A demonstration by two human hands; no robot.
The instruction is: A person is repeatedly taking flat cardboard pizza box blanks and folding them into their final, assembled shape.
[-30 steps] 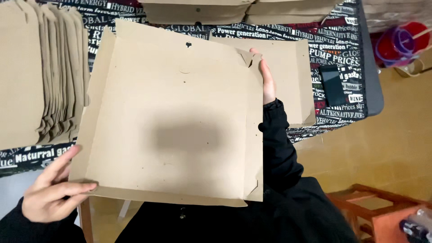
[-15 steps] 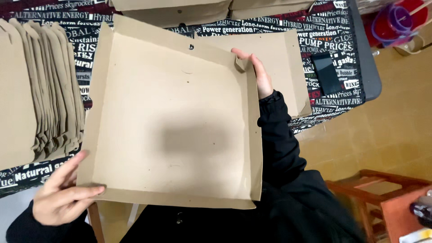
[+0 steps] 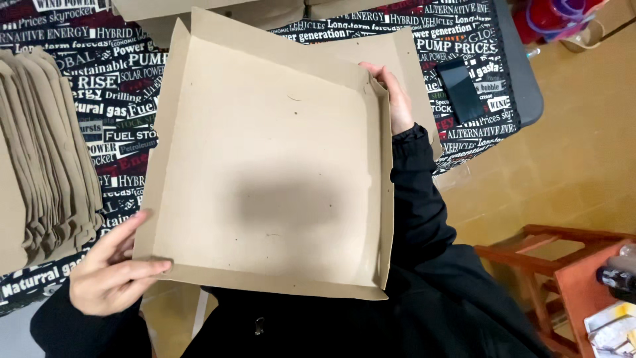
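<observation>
The person holds a brown cardboard tray (image 3: 265,166) with raised edges above the bench (image 3: 119,79), its inner side facing the camera. The left hand (image 3: 109,275) is at the near left corner; its fingers (image 3: 142,268) are spread and press on the tray's edge from outside. The right hand (image 3: 397,99) grips the far right corner, fingers curled over the folded rim. A stack of flat cardboard pieces (image 3: 40,152) lies on the left, and a dark phone (image 3: 460,89) on the right.
</observation>
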